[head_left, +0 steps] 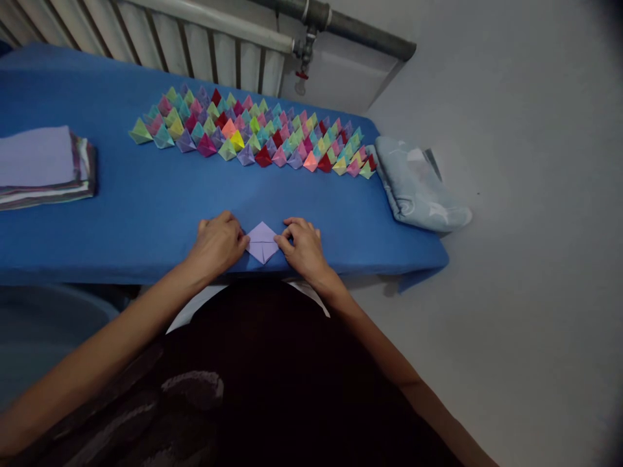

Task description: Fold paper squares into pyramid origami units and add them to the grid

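The left hand (218, 241) and the right hand (302, 248) are both working at the near edge of the worktop (146, 217), which a blue cloth is covering. Between them, close to that edge, they are holding a folded lavender paper (263, 242). The paper is presenting a diamond outline, with a crease running across its middle and a seam running from there toward the near corner. The left hand is gripping the paper's left corner narrowly, thumb and fingers drawn together; the right hand is pinching the opposite corner between thumb and forefinger, its other fingers curling loosely. Whether the paper is lying flat on the cloth cannot be told.

Along the far edge, pointed folded-paper pieces (254, 124) are standing in close rows, showing green, pink, red, purple, yellow and teal. They are reaching toward the right edge, where a folded pale blue-grey blanket (421, 188) is lying just beside them and overhanging. Toward the left edge, a stack of sheets (36, 155) is resting, a lavender one covering the top; the frame is cutting off its left part. Beyond the far edge, a radiator (224, 61) is standing, and a red-handled valve (305, 52) is hanging below a grey pipe (365, 32).
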{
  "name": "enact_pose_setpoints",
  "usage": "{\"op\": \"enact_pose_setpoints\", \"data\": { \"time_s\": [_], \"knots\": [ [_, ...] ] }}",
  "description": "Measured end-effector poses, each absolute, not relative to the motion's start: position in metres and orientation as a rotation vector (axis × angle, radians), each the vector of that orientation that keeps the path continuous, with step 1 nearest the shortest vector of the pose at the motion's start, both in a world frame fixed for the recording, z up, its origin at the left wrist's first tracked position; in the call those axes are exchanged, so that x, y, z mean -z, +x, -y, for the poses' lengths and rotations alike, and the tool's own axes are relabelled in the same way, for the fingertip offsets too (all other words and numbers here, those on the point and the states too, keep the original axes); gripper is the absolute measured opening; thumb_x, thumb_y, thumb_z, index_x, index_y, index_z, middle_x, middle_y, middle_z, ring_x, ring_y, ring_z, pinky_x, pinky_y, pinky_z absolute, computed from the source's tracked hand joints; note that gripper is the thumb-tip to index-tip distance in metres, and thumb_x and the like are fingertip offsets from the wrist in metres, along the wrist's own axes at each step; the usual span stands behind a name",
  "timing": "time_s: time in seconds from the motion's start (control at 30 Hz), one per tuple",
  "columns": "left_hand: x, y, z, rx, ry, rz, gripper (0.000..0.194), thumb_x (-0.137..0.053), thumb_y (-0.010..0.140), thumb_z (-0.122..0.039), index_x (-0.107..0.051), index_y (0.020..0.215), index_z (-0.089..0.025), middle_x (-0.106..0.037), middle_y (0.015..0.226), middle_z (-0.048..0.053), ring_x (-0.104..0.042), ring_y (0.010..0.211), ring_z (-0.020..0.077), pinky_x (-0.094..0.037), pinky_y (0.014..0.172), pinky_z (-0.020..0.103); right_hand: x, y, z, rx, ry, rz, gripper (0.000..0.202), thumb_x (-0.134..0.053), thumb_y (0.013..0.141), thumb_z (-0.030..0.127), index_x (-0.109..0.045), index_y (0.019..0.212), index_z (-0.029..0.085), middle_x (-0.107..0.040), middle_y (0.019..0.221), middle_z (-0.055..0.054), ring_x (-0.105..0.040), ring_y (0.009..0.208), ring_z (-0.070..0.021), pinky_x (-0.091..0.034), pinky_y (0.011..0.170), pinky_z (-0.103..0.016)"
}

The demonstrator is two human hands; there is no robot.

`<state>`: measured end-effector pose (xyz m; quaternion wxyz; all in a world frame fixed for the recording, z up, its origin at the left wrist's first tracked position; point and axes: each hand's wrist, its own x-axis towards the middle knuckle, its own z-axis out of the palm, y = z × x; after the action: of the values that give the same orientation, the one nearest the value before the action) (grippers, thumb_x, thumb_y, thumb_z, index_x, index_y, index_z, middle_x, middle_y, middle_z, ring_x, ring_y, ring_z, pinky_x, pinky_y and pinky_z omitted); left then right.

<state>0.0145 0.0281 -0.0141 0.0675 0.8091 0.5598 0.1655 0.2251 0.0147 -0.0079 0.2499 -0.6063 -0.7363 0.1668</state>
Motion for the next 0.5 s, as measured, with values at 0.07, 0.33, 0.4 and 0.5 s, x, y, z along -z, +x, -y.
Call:
{"op": "enact_pose_setpoints", "data": {
  "time_s": [0.07,0.33,0.4,0.5],
  "knots": [
    [0.013,0.014,-0.029,-0.463,2.408,-1.694,0.026,-0.056,0.089,-0.036,-0.067,0.073,-0.019,-0.068,0.09,0.011,-0.065,0.086,0.0285,-0.051,0.079,0.047,0.007,0.225,-0.015,-0.458,-1.669,2.007,0.021,-0.063,0.09,0.027,-0.059,0.071,0.021,-0.066,0.126,-0.009,-0.058,0.114,-0.0274,-0.038,0.097,-0.047],
    [0.006,0.004,-0.029,-0.411,2.419,-1.661,0.023,-0.057,0.09,-0.039,-0.07,0.088,-0.021,-0.066,0.092,0.009,-0.066,0.09,0.0301,-0.049,0.076,0.046,0.006,0.226,-0.019,-0.481,-1.692,2.014,0.019,-0.063,0.089,0.027,-0.06,0.07,0.021,-0.066,0.124,-0.009,-0.058,0.113,-0.0276,-0.039,0.096,-0.047],
    [0.003,0.001,-0.03,-0.369,2.419,-1.642,0.021,-0.058,0.09,-0.038,-0.071,0.094,-0.022,-0.066,0.093,0.008,-0.066,0.087,0.0283,-0.049,0.075,0.043,0.006,0.227,-0.019,-0.484,-1.677,2.009,0.02,-0.063,0.088,0.027,-0.059,0.07,0.021,-0.067,0.123,-0.009,-0.059,0.113,-0.028,-0.039,0.096,-0.048],
    [0.0,0.003,-0.03,-0.331,2.406,-1.633,0.022,-0.058,0.09,-0.034,-0.072,0.102,-0.023,-0.067,0.099,0.009,-0.065,0.09,0.0292,-0.048,0.078,0.044,0.007,0.227,-0.02,-0.482,-1.663,1.996,0.021,-0.064,0.087,0.026,-0.057,0.068,0.021,-0.067,0.122,-0.009,-0.059,0.112,-0.0283,-0.04,0.095,-0.048]
  ]
}}
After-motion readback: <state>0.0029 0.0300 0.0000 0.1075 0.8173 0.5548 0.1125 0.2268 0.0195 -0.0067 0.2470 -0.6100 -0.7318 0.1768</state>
